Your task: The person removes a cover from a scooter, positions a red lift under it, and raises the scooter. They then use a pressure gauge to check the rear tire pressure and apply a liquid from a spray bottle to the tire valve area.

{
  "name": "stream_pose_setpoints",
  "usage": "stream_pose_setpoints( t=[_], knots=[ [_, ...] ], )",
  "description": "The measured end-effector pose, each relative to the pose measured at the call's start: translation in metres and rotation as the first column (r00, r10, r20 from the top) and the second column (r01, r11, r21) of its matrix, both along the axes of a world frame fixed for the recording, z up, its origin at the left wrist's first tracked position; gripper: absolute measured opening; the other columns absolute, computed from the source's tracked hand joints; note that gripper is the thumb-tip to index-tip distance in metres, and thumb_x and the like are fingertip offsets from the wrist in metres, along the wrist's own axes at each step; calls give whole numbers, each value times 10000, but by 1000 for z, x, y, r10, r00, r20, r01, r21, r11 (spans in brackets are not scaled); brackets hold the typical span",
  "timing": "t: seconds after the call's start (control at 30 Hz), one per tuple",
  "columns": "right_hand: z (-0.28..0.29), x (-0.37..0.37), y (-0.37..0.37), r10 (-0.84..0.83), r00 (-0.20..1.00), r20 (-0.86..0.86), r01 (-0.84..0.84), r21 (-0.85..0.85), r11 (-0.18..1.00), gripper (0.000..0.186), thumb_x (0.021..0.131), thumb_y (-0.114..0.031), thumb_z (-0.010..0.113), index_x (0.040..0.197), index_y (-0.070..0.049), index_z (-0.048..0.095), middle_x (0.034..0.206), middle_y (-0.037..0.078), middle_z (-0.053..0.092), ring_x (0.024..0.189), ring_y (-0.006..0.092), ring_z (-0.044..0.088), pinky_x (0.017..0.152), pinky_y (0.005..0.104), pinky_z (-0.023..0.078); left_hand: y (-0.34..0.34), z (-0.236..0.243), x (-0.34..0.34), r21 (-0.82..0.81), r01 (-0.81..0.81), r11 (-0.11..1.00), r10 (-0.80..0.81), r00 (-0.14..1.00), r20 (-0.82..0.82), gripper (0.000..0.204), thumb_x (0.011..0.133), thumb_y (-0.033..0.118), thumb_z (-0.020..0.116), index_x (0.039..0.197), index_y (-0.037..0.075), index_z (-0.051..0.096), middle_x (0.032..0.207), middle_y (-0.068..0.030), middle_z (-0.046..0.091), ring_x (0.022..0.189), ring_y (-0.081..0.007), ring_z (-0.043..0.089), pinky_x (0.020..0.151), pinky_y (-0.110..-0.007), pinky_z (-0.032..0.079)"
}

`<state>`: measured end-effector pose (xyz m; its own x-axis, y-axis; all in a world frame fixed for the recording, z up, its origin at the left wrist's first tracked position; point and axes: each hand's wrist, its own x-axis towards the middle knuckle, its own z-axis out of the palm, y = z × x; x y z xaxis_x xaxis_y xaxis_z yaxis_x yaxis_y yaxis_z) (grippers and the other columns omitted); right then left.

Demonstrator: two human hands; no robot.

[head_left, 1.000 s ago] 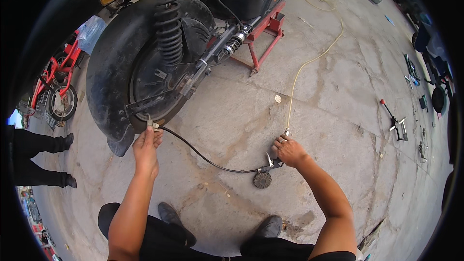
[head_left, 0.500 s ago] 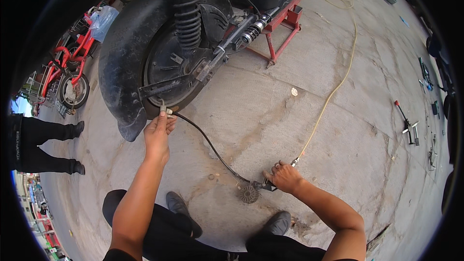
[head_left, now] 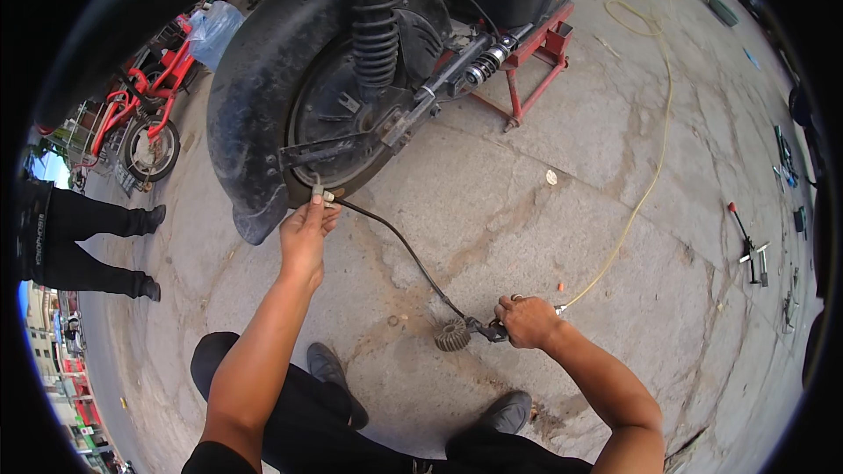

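My left hand (head_left: 305, 230) pinches a metal air chuck (head_left: 320, 191) at the valve low on the rear wheel (head_left: 347, 127) of a scooter. From the chuck a black hose (head_left: 399, 237) runs down to a tyre inflator gun (head_left: 483, 328). Its round gauge (head_left: 453, 335), in a ribbed dark cover, is tilted. My right hand (head_left: 527, 321) is wrapped round the gun's handle, hiding most of it. A thin yellow air hose (head_left: 634, 219) joins the gun behind that hand. Over the wheel sits a dusty black mudguard (head_left: 250, 96).
A red stand (head_left: 518, 98) is under the scooter. Tools, among them a red-tipped lever tool (head_left: 749, 246), lie on the cracked concrete (head_left: 518, 237) at right. A person in black trousers (head_left: 97, 241) stands at left, near a red bike (head_left: 149, 136).
My right hand has closed more tightly round the inflator gun, and the gauge has turned. The left hand stays at the valve with the chuck. The whole view has shifted slightly.
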<state>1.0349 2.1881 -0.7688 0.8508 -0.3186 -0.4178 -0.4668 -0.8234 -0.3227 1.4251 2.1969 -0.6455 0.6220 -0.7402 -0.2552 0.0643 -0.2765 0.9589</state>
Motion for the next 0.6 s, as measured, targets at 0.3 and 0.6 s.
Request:
stream_pose_setpoints(
  t=[0.3, 0.6],
  knots=[
    [-13, -11, -6, -45, 994, 96, 46, -9, 999, 249, 863, -169, 570, 1042, -16, 651, 1008, 155, 677, 890, 329, 703, 747, 422, 582, 0, -1, -1, -3, 4, 1000, -4, 1000, 20, 356, 1041, 355, 576, 1043, 8, 661, 1001, -86, 713, 897, -125, 638, 840, -270, 504],
    [-13, -9, -5, -60, 992, 110, 60, -3, 998, 213, 869, -164, 565, 1007, -19, 637, 973, 157, 671, 857, 342, 705, 722, 438, 580, 1, 0, 1, 13, 13, 1000, -13, 999, 32, 352, 1044, 353, 571, 1039, 15, 667, 999, -83, 715, 915, -130, 644, 861, -279, 501]
  ],
)
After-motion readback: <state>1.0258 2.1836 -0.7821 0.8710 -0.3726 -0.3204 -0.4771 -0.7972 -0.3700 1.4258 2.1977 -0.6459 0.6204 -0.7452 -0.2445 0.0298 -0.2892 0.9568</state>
